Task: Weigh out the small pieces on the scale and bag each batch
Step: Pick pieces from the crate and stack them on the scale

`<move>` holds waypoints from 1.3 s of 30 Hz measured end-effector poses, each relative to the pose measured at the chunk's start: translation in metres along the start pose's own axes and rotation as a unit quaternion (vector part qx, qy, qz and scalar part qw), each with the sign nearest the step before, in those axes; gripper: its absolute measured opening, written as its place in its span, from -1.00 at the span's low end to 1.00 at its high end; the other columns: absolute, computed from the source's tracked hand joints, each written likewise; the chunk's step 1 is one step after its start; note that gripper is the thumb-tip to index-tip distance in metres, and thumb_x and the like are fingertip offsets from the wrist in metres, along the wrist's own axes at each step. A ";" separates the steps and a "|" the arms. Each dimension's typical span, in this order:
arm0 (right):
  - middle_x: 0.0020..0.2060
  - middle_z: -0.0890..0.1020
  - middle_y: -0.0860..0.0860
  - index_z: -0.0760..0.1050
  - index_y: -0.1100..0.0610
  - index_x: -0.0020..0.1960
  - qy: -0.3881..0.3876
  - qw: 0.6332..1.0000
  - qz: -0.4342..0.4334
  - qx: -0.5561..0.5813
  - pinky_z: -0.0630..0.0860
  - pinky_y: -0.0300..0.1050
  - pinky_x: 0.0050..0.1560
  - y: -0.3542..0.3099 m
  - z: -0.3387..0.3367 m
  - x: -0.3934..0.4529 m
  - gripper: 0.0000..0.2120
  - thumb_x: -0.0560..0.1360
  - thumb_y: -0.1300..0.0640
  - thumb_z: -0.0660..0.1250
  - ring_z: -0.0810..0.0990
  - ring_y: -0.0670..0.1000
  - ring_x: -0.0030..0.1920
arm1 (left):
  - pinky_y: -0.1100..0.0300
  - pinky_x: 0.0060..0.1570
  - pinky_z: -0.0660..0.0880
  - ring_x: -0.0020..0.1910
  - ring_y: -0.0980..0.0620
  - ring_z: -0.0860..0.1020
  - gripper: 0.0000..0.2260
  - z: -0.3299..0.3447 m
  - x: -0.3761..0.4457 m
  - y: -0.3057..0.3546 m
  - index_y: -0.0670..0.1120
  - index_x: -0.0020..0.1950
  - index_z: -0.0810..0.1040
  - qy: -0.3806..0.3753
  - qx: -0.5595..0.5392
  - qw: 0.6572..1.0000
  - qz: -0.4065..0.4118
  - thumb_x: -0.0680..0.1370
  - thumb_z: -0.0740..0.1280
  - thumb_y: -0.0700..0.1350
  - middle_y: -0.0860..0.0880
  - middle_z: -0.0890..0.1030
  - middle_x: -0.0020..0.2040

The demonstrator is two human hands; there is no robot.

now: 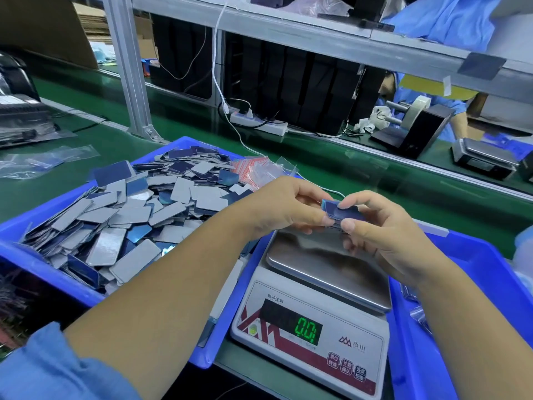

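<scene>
Above the steel pan of a white digital scale [310,301], two bare hands meet and hold one small stack of flat blue pieces [341,212] between them. From the head view, the left hand [284,207] curls its fingers round the stack's left end, while the right hand [383,235] pinches its right end between thumb and fingertips. The stack is lifted clear of the pan, and the green display shows 0.0.

To the left, a blue bin [40,264] is heaped with loose rectangular pieces [129,215], some grey side up and some shiny blue. At the far edge of that heap lies a bundle of small clear bags [253,171] with red strips. Another blue bin [484,272] sits just right of the scale, and its contents are mostly out of sight.

Everything rests on a green bench [346,168]. Farther back are a white power strip [259,124], a tape dispenser [415,122] and a second scale [484,160]. A blue sleeve [52,368] covers the left upper arm.
</scene>
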State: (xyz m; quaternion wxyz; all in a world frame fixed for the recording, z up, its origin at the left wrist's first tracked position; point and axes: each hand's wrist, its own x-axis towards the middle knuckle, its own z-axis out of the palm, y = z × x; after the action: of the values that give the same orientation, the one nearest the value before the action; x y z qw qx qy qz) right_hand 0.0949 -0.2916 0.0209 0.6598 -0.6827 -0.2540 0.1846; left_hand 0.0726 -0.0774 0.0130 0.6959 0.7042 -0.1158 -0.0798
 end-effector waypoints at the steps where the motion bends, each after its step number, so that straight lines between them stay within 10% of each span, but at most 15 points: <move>1: -0.17 0.64 0.08 0.61 0.03 -0.07 0.000 1.000 0.015 0.012 0.53 -0.08 -0.31 0.001 0.000 0.001 -0.74 0.31 0.26 0.56 0.52 0.07 -0.39 | 0.29 -0.21 0.56 -0.20 0.11 0.63 -0.79 0.000 0.000 0.000 -0.08 0.05 0.69 0.001 0.006 1.000 -0.002 0.47 0.50 -0.31 -0.01 0.69 -0.19; 10: -0.18 0.65 0.02 0.62 0.04 -0.07 0.061 0.996 0.001 -0.060 0.51 -0.14 -0.34 0.008 -0.004 0.005 -0.65 0.41 0.49 0.43 0.55 0.06 -0.35 | 0.20 -0.13 0.62 -0.15 0.04 0.66 -0.76 0.004 0.003 0.001 -0.15 0.26 0.61 0.036 0.022 0.998 -0.037 0.62 0.29 -0.26 -0.12 0.70 -0.10; 20: -0.16 0.69 -0.05 0.67 -0.14 -0.02 0.074 0.985 -0.003 -0.155 0.54 -0.24 -0.29 0.011 0.007 0.007 -0.45 0.38 0.52 0.37 0.60 -0.08 -0.24 | 0.30 -0.24 0.57 -0.22 0.17 0.64 -0.91 0.000 0.003 0.000 0.00 -0.03 0.73 0.087 0.070 0.994 -0.014 0.54 0.46 -0.18 0.02 0.72 -0.18; 39: -0.14 0.66 -0.20 0.54 -0.42 0.12 0.142 0.955 -0.067 -0.252 0.51 -0.19 -0.04 0.011 0.009 0.009 -0.34 0.38 0.34 0.52 0.61 -0.11 -0.14 | 0.32 -0.33 0.50 -0.34 0.16 0.59 -0.87 -0.002 0.007 0.001 -0.16 0.07 0.69 0.129 -0.006 0.991 -0.047 0.59 0.36 -0.27 0.02 0.66 -0.30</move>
State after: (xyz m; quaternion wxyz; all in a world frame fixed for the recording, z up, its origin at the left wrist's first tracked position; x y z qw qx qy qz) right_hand 0.0977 -0.2794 0.0099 0.5065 -0.8273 -0.2412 -0.0283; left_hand 0.0793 -0.0772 0.0149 0.7050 0.7088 0.0085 -0.0219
